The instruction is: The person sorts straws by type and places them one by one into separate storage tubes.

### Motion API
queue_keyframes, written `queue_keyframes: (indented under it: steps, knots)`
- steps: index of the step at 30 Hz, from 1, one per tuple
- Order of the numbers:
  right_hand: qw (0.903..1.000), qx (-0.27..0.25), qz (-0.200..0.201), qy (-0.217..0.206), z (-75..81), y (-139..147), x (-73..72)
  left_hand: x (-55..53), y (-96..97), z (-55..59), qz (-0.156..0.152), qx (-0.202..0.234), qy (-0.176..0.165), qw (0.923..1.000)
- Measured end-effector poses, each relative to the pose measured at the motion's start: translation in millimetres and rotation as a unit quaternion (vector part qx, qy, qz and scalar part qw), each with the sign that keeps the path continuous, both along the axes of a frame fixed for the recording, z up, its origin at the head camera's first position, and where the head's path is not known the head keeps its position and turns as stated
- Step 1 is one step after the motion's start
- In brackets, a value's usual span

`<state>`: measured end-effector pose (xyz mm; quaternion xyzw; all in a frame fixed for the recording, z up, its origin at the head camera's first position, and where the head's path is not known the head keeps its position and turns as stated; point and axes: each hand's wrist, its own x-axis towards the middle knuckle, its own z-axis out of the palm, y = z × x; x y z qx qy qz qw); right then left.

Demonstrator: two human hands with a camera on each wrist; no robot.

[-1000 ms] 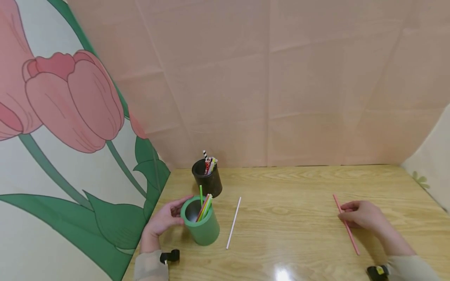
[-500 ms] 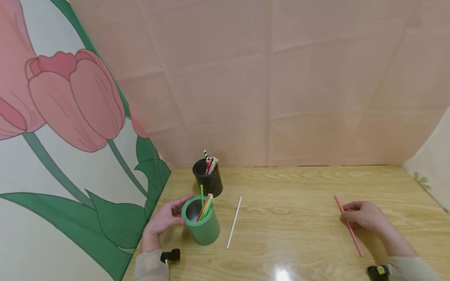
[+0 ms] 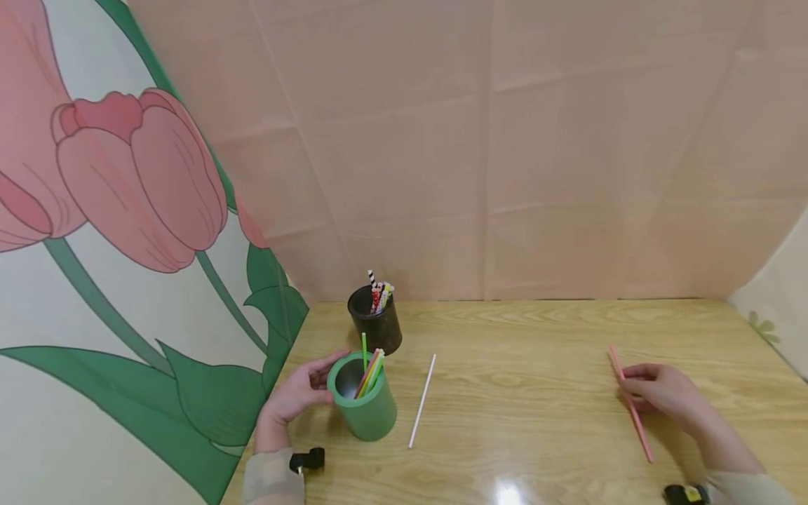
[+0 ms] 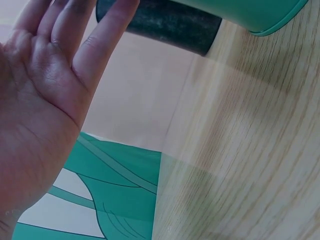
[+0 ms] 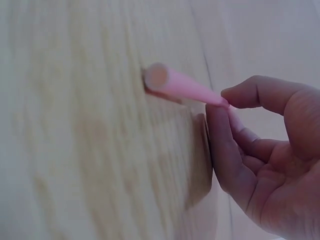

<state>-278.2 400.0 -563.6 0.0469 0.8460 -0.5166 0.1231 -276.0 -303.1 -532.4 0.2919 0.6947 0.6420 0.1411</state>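
Observation:
A green cup [image 3: 362,414] with several coloured straws [image 3: 372,372] in it stands on the table at the left. My left hand [image 3: 299,393] rests against the cup's left side, thumb and fingers at the rim; its fingers look fairly straight in the left wrist view, tips out of frame. At the right, my right hand [image 3: 669,396] pinches a pink straw [image 3: 639,424] between thumb and forefinger. In the right wrist view the straw's open end [image 5: 157,77] points at the camera, close over the table. A whitish straw [image 3: 421,403] lies right of the green cup.
Behind the green cup stands a black cup [image 3: 379,330] holding several patterned straws [image 3: 381,298]. A tulip-printed wall panel [image 3: 158,189] rises close beside my left arm. Pinkish cloth [image 3: 492,154] hangs along the back edge of the wooden table [image 3: 517,393].
My right hand has shifted slightly to the right with the pink straw. My left hand and the green cup stay in place, while the view has drifted slightly.

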Motion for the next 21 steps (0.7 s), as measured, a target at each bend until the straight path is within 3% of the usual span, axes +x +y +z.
queue_keyframes:
  steps: [7,21]
  knots:
    - [0.9995,-0.03,0.005,-0.011,0.7,0.3,1.6,-0.7,0.0,-0.9,-0.003,0.002,-0.003,1.0]
    - [0.9964,-0.071,0.021,0.042,13.0,-35.6,2.0,-0.3,0.6,-1.5,-0.005,0.001,0.006,1.0]
